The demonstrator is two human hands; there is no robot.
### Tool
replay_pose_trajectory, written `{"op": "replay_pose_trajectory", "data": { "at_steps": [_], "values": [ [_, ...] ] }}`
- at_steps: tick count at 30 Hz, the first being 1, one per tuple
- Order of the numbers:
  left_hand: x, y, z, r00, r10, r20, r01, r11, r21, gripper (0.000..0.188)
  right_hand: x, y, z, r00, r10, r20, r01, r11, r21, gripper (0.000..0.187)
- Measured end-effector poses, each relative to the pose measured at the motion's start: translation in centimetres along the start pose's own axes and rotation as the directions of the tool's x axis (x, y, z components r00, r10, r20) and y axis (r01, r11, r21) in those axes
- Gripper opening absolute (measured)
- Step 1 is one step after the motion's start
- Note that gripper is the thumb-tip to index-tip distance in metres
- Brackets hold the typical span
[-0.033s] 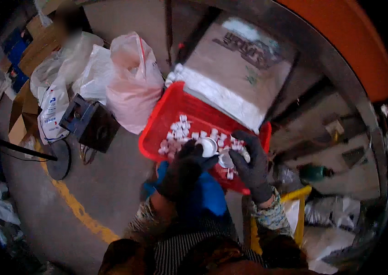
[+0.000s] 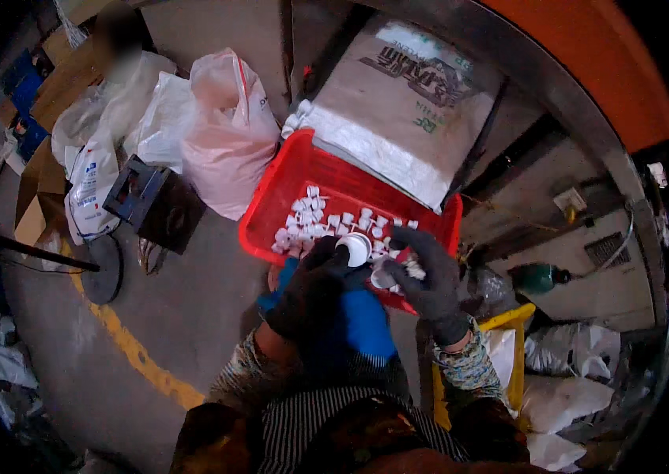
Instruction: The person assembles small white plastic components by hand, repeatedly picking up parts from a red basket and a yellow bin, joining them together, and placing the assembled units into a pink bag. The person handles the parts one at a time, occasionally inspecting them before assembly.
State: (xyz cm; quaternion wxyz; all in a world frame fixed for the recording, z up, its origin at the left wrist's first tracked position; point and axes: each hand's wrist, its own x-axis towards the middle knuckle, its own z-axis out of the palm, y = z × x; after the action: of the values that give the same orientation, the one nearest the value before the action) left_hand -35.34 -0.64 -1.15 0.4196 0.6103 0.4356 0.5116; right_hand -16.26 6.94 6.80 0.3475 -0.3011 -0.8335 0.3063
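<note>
My left hand (image 2: 314,292), in a dark glove, is closed on a round white plastic cap (image 2: 359,250) with a raised rim, its open side facing up. My right hand (image 2: 431,286), also gloved, has thumb and fingers bent around a second whitish round piece (image 2: 382,276), partly hidden by the thumb. Both hands are over the near side of a red plastic bin (image 2: 271,197). Inside the bin lie several small white plastic parts (image 2: 303,217), mostly toward the near left. Some are hidden behind my hands.
A large printed sack (image 2: 421,103) lies beyond the bin. A pink-tinted plastic bag (image 2: 228,158) and a dark box (image 2: 156,209) stand to the left. At the right are a yellow crate (image 2: 520,371) and a green bottle (image 2: 536,278). A round black stand base (image 2: 103,272) sits farther left.
The view has shifted slightly, so the bin appears a little higher. The whitish piece in my right hand has tilted and shows less of its face. Both hands keep their hold.
</note>
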Motion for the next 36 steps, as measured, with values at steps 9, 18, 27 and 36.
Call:
{"op": "replay_pose_trajectory", "data": {
  "at_steps": [9, 18, 27, 36],
  "values": [
    [-9.8, 8.7, 3.6, 0.95, -0.234, -0.208, 0.192, 0.96, -0.201, 0.032, -9.2, -6.3, 3.0, 0.92, 0.387, -0.054, -0.324, 0.832, 0.451, 0.031],
    [-11.7, 10.9, 2.5, 0.981, -0.058, -0.186, 0.079, 0.991, 0.107, 0.067, -9.9, -10.4, 2.7, 0.933, 0.358, 0.024, -0.346, 0.88, 0.327, 0.028],
    [-11.7, 9.9, 2.6, 0.982, 0.144, -0.125, -0.103, 0.952, 0.289, 0.067, -10.6, -9.3, 4.3, 0.987, 0.112, -0.117, -0.115, 0.993, -0.02, 0.025],
    [-11.3, 5.1, 4.5, 0.976, 0.02, -0.216, -0.008, 0.998, 0.057, 0.066, -10.8, -8.8, 4.6, 0.987, 0.113, -0.112, -0.119, 0.992, -0.05, 0.025]
  ]
}}
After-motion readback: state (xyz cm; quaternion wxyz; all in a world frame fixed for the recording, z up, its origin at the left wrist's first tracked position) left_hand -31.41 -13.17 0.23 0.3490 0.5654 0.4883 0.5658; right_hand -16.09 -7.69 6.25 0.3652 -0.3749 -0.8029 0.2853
